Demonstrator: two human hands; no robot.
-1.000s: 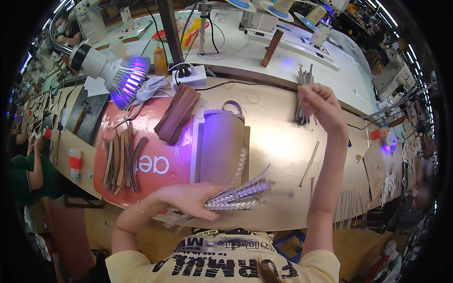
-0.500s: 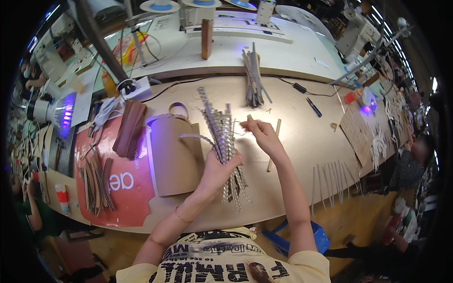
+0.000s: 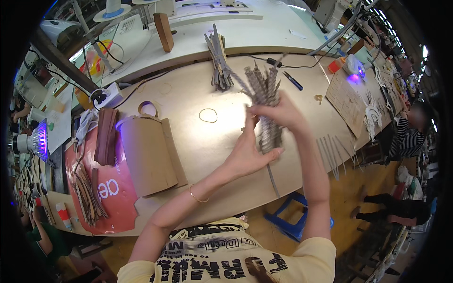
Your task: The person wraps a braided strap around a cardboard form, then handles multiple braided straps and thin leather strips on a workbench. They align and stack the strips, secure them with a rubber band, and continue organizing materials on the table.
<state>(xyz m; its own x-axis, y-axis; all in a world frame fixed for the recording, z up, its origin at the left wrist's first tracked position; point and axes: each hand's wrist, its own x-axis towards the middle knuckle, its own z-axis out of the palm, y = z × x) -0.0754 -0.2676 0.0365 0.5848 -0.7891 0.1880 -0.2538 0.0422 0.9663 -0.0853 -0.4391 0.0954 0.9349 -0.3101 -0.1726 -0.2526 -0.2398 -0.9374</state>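
- Currently, the braided strips (image 3: 263,87) stand gathered in one bundle, well right of the cardboard (image 3: 147,158), wrapped tightly by the right hand (image 3: 283,112).
- The left hand (image 3: 249,153), also right of the cardboard, has its thumb spread wide from its fingers; whether these pinch anything, I cannot tell.
- Gathering looks mostly done; whether anything binds the bundle is unclear.
- Apparently left: a rubber band (image 3: 208,109) right of the cardboard, and loose strips (image 3: 88,203) left of it.
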